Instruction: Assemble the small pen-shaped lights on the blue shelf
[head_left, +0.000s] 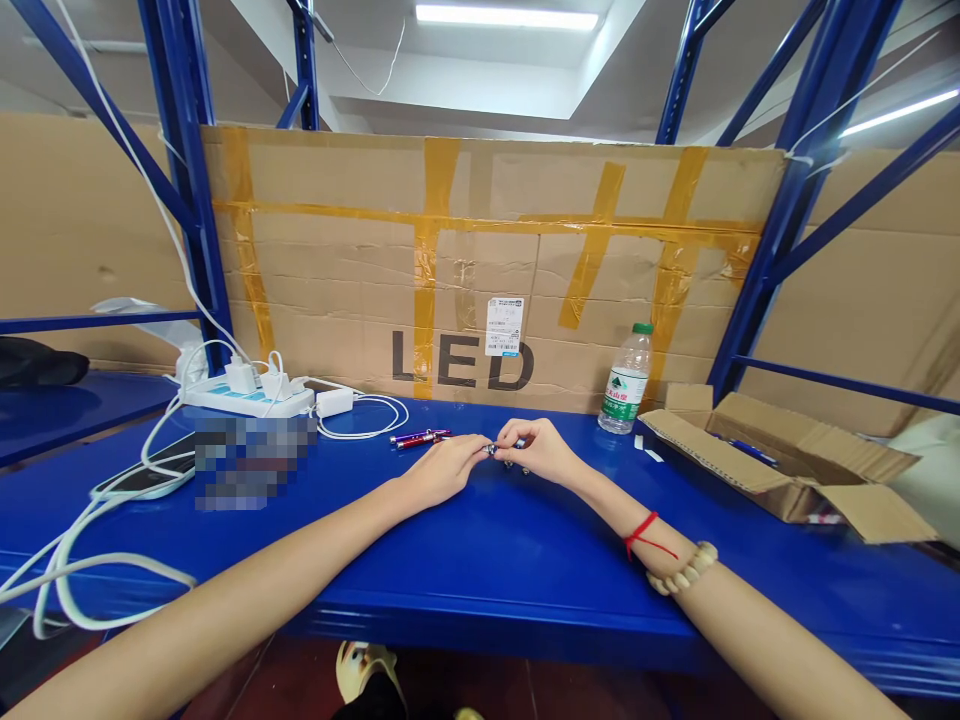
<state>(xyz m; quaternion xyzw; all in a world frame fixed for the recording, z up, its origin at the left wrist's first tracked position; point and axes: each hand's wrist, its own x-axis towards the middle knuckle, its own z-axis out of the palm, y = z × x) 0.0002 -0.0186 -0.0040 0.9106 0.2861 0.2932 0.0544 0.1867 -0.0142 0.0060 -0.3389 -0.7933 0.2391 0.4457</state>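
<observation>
Both my hands meet near the middle of the blue shelf [480,560]. My left hand [442,468] and my right hand [536,450] pinch a small silver metal part [495,449] between their fingertips. Another tiny dark piece [520,468] lies under my right hand. Two slim red-purple pen-like tubes [418,437] lie just left of my left hand, apart from it. My right wrist wears a red string and a bead bracelet.
A white power strip [247,398] with chargers and white cables [360,420] sits at the back left, a phone [142,480] beside it. A water bottle [626,380] stands at the back right, next to an open cardboard box [780,460]. A taped cardboard sheet marked LED [465,260] forms the back wall.
</observation>
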